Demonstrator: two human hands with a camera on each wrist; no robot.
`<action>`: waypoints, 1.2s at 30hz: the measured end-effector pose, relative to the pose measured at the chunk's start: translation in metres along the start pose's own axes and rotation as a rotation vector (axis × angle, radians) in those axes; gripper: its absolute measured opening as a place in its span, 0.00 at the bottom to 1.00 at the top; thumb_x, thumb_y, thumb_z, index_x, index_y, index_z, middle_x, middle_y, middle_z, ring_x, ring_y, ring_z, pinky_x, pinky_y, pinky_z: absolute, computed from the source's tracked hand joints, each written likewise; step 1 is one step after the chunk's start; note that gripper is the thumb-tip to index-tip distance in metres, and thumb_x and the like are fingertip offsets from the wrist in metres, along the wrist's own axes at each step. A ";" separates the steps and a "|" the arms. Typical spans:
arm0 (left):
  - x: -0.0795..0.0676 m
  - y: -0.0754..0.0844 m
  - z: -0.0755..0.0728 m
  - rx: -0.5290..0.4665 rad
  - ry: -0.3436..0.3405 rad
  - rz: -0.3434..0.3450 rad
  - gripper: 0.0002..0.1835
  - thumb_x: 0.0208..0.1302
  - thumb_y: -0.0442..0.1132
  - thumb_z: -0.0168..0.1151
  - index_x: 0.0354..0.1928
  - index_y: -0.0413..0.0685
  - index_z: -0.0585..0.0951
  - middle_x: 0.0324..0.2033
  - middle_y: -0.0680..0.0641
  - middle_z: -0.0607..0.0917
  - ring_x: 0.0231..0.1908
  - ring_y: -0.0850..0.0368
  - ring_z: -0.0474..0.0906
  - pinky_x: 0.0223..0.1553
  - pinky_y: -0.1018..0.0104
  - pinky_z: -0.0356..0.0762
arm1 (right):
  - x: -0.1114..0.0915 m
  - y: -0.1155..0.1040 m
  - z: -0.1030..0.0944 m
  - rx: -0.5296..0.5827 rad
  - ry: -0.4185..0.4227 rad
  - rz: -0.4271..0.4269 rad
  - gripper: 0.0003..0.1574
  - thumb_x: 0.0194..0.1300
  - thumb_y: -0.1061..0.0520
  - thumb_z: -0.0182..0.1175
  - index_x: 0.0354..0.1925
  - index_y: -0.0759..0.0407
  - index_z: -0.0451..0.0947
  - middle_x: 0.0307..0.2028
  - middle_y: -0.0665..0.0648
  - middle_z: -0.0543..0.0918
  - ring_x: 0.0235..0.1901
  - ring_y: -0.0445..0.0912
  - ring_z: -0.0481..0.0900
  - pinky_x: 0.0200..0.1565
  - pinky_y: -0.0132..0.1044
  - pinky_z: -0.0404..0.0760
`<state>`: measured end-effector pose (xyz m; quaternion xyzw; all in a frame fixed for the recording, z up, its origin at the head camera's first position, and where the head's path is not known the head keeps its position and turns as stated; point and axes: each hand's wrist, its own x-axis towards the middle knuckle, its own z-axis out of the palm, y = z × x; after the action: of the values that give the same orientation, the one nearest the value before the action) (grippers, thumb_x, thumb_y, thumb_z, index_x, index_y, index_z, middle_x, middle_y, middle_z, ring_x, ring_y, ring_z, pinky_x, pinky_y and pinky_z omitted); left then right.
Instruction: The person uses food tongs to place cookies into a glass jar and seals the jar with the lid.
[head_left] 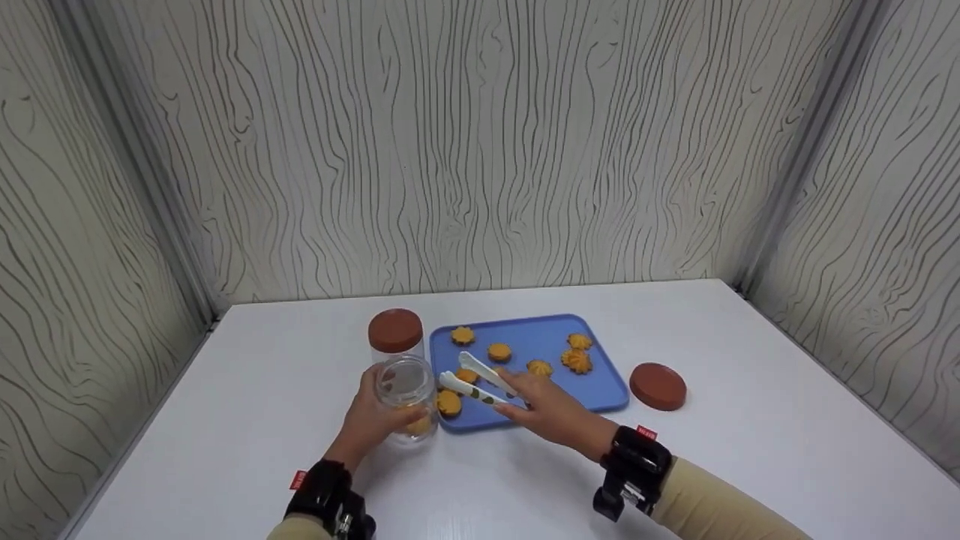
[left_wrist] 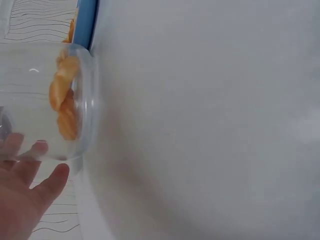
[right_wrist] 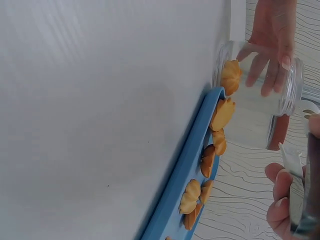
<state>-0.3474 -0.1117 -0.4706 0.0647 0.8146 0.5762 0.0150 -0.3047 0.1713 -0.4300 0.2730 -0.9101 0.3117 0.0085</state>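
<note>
My left hand (head_left: 364, 420) grips a clear open jar (head_left: 406, 380) by its side, the fingers around the wall. Several golden cookies (left_wrist: 66, 97) lie at the jar's bottom in the left wrist view. In my right hand (head_left: 553, 411) is a pair of white tongs (head_left: 478, 391) with a green leaf pattern. Their tips are apart above the left part of a blue tray (head_left: 536, 339), pointing toward the jar, and no cookie shows held between them. Flower-shaped cookies (head_left: 499, 352) are spread over the tray, one (head_left: 449, 403) by its left rim near the jar.
Behind the held jar stands another clear jar with a red-brown lid (head_left: 395, 331). A loose red-brown lid (head_left: 658, 386) lies right of the tray. The white table (head_left: 262, 390) meets wood-patterned walls (head_left: 450, 150) at the back and sides.
</note>
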 end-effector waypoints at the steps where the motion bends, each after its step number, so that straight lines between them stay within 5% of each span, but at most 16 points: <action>1: 0.000 0.001 -0.001 0.008 -0.007 -0.004 0.54 0.46 0.42 0.79 0.70 0.40 0.54 0.64 0.35 0.68 0.64 0.37 0.64 0.63 0.38 0.61 | -0.001 0.001 0.000 -0.001 -0.002 0.005 0.39 0.73 0.47 0.54 0.69 0.71 0.59 0.38 0.54 0.72 0.37 0.50 0.70 0.36 0.36 0.68; 11: 0.003 0.004 -0.004 0.039 -0.040 -0.025 0.53 0.46 0.45 0.80 0.71 0.45 0.57 0.65 0.38 0.67 0.64 0.39 0.63 0.62 0.37 0.61 | -0.004 0.009 0.006 0.041 -0.020 0.045 0.39 0.72 0.46 0.55 0.68 0.73 0.61 0.52 0.66 0.77 0.43 0.52 0.73 0.41 0.43 0.72; 18: 0.002 0.003 -0.005 0.016 -0.051 -0.041 0.53 0.45 0.46 0.80 0.70 0.46 0.57 0.66 0.39 0.67 0.64 0.39 0.63 0.62 0.37 0.62 | -0.005 0.009 0.010 0.055 -0.021 0.061 0.38 0.71 0.46 0.56 0.67 0.70 0.64 0.39 0.53 0.75 0.38 0.49 0.70 0.37 0.40 0.68; 36: 0.000 0.006 -0.005 0.028 -0.044 -0.038 0.52 0.45 0.45 0.80 0.70 0.46 0.58 0.64 0.39 0.69 0.63 0.40 0.65 0.62 0.39 0.62 | 0.004 0.014 0.022 0.011 -0.053 0.083 0.39 0.70 0.48 0.58 0.67 0.73 0.62 0.41 0.57 0.78 0.37 0.46 0.71 0.39 0.42 0.72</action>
<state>-0.3471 -0.1146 -0.4638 0.0621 0.8233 0.5626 0.0427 -0.3119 0.1660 -0.4545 0.2434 -0.9188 0.3092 -0.0300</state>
